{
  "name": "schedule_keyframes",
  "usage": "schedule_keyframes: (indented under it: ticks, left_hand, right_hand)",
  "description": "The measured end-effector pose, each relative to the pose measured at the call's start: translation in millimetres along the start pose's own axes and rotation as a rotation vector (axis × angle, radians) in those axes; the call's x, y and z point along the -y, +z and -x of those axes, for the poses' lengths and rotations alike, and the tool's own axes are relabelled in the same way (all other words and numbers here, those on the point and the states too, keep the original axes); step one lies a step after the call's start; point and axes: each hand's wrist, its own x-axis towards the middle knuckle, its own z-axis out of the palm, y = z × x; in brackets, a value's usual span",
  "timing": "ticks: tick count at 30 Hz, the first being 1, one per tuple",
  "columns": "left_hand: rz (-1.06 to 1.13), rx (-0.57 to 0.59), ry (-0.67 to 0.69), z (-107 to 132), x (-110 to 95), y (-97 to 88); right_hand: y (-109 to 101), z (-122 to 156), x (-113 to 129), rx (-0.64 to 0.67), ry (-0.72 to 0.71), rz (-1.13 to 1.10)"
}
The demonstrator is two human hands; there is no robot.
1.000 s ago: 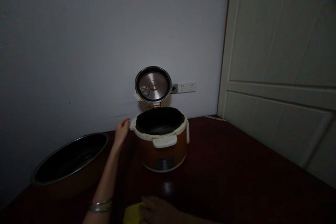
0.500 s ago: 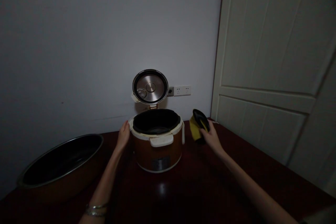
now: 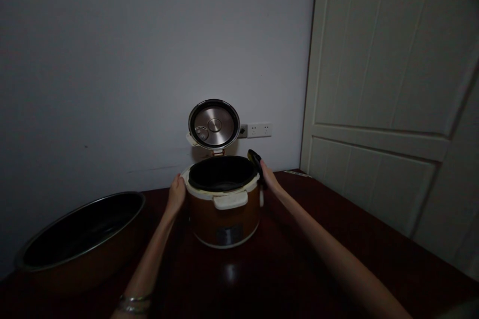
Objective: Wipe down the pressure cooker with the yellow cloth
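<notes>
From the head view, my right hand (image 3: pixel 267 175) has moved in, its fingers holding a black-and-yellow cloth (image 3: pixel 255 158) at the right rim of the rice cooker (image 3: pixel 209 219) on the table (image 3: pixel 318 239). So both sides are attended: my left hand (image 3: pixel 176 193) touches the opposite edge, its grip unclear.

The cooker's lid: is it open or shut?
Open: the lid stands raised behind the cooker, its metal inner side showing.

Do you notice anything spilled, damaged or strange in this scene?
Nothing looks clearly spilled or broken, though the light is dim. One small oddity: a faint dark streak on the pale wall, left of the open cooker, like a scuff.
</notes>
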Motion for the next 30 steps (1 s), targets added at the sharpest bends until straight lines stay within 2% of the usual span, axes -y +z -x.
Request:
schedule_keyframes:
  ticks: [3, 6, 8, 10, 14, 17, 19, 22, 30]
  left_hand:
    - [-0.009, -0.002, -0.008, 0.5, -1.2, 0.8]
    - [-0.009, -0.005, -0.014, 1.1, -2.9, 0.9]
    - [-0.008, -0.003, -0.007, 1.1, -3.4, 0.6]
    - [-0.004, 0.004, 0.006, 0.7, -3.1, -0.1]
    - [0.002, 0.015, 0.029, -0.7, -1.2, -1.0]
    - [0.011, 0.011, 0.037, -1.4, 0.2, -0.1]
    - [0.02, 0.003, 0.042, -1.5, 0.9, 0.8]
    - [0.035, -0.006, 0.051, -0.9, 1.3, 1.6]
    - [0.078, 0.032, 0.066, -0.1, 1.7, 0.9]
  right_hand:
    - [1.6, 35.8, 1.5, -0.025, 0.009, 0.031]
    - [9.9, 67.4, 7.0, -0.063, -0.12, 0.035]
    - [13.4, 73.2, 10.4, -0.077, -0.177, 0.037]
    - [12.1, 62.9, 12.2, -0.063, -0.124, 0.045]
    - [2.3, 14.4, 11.7, 0.0, 0.041, 0.074]
    - [-0.8, -12.1, 11.2, 0.033, 0.071, 0.084]
    - [0.3, -14.5, 11.5, 0.029, 0.068, 0.087]
    - [2.8, 2.7, 13.1, -0.017, 0.033, 0.1]
    - [8.8, 89.1, 25.8, -0.097, -0.153, 0.119]
